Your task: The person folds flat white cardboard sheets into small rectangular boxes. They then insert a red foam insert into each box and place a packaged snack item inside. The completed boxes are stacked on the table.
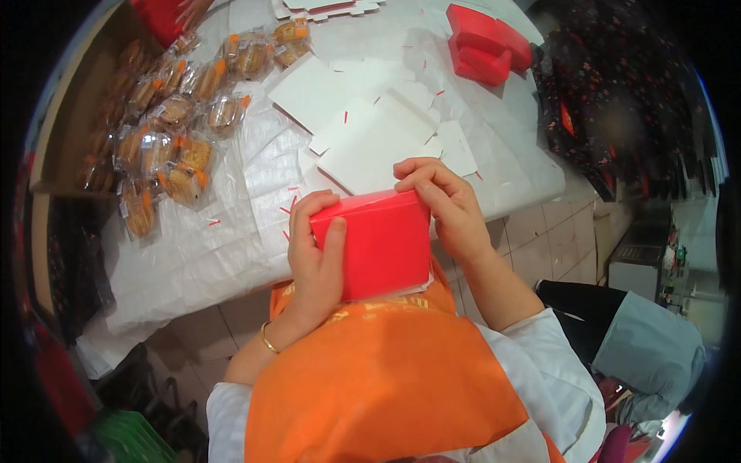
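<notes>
A red cardboard box (386, 251) is held close against my orange apron, at the near edge of the table. My left hand (312, 251) is closed round its left side, the thumb lying on the red face. At the upper right corner, my right hand (451, 204) has thumb and forefinger pinched on the box's edge. Just beyond the box lie flat white cardboard blanks (378, 143), overlapping one another. The box's inside is hidden from view.
Several clear-wrapped round baked goods (174, 154) lie at the left, beside a brown carton (65, 127). Red boxes (486, 46) sit at the far right of the table. Another person's hand (193, 11) shows top left. Red scraps dot the white sheet (247, 181).
</notes>
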Available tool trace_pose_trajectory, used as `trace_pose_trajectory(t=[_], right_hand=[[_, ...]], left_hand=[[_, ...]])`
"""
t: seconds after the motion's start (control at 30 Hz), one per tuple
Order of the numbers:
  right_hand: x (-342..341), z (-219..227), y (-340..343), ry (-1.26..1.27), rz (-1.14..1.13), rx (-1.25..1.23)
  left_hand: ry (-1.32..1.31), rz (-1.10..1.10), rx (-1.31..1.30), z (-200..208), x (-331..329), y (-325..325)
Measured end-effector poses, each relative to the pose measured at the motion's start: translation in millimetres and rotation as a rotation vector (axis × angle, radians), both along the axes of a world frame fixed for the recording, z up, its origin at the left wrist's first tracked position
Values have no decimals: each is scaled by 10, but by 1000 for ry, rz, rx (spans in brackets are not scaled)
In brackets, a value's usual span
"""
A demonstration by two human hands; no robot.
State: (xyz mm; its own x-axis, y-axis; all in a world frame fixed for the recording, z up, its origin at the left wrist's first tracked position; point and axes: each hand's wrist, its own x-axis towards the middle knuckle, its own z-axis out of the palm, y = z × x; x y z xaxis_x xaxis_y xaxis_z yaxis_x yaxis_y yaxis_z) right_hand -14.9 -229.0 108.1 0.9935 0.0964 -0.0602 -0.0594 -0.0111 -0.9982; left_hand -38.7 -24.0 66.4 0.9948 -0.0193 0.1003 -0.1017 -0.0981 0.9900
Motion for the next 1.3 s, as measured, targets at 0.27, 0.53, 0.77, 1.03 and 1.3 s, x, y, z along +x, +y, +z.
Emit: trace_pose_trajectory(t=[0.27, 0.53, 0.77, 1.03, 1.3], right_hand=[[-209, -109, 164, -151, -99, -152], [-244, -209, 173, -255, -84, -281], [168, 336, -55, -143, 479, -674], [392, 144, -78, -84, 54, -414], [174, -641, 549, 140, -147, 680]], left_hand=[[65, 30, -107, -57, -39, -49], [143, -3, -191, -93, -85, -44], [24, -130, -59, -37, 162, 21], [-635, 239, 534, 363, 607, 198], [117, 45, -468, -415, 53, 260]])
